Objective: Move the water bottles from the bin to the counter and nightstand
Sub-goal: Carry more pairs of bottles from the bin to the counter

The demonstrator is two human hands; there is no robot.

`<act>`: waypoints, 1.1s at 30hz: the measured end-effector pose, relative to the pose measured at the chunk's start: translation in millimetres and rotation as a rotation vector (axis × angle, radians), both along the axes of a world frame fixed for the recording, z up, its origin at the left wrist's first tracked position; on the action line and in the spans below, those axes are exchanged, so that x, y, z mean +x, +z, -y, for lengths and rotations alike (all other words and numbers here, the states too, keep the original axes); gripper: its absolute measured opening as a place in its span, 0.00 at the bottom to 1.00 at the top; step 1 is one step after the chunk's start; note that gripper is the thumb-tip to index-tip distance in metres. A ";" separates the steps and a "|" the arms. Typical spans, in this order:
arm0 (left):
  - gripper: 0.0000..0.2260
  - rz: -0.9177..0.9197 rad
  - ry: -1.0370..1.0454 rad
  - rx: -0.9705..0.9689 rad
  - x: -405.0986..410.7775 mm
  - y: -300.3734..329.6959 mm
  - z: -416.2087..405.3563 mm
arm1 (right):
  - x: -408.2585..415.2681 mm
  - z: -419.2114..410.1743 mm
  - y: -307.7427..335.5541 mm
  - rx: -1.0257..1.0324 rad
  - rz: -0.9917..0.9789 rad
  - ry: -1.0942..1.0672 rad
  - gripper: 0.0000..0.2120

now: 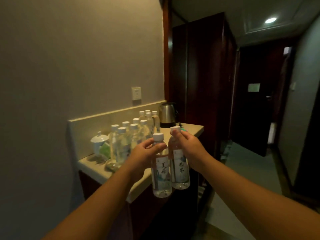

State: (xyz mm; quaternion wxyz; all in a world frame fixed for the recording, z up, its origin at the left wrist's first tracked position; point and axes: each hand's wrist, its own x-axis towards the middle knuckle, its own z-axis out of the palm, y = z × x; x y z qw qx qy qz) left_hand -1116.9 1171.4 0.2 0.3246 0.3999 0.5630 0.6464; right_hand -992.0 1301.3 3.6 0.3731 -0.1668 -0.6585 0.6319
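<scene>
While about ten clear white-capped plastic water bottles (133, 135) already stand on the beige stone counter (190, 129) beside the steel kettle (167, 115), the left hand (142, 155) and right hand (188, 144) each grip another labelled bottle by its neck just before that counter, unplaced; bin and nightstand unseen.

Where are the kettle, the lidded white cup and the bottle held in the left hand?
kettle (166, 113): head view, on its steel body.
lidded white cup (99, 139): head view, on its lid.
bottle in the left hand (161, 172): head view, on its printed label, below the fingers (156, 146).
</scene>
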 end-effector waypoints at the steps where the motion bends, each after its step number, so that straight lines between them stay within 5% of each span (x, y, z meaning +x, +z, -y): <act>1: 0.15 -0.009 0.014 0.000 9.2 2.0 -19.0 | 8.8 -18.3 1.2 0.009 0.004 -0.001 0.12; 6: 0.15 -0.054 0.074 0.022 44.0 7.7 -98.8 | 33.8 -99.5 7.2 0.038 0.026 0.007 0.21; 12: 0.09 -0.085 0.113 0.036 39.1 17.1 -168.3 | 17.7 -179.9 7.4 0.050 0.010 0.033 0.18; 22: 0.12 -0.072 0.376 0.109 -66.2 4.8 -273.2 | -106.5 -287.6 -6.0 0.112 0.022 0.139 0.19; 26: 0.15 -0.036 0.481 0.110 -104.7 -5.7 -300.1 | -162.7 -314.0 -16.7 0.097 -0.019 0.172 0.27; 33: 0.10 -0.078 0.723 0.092 -140.8 -27.4 -333.3 | -233.8 -351.4 -37.4 0.093 -0.018 0.289 0.22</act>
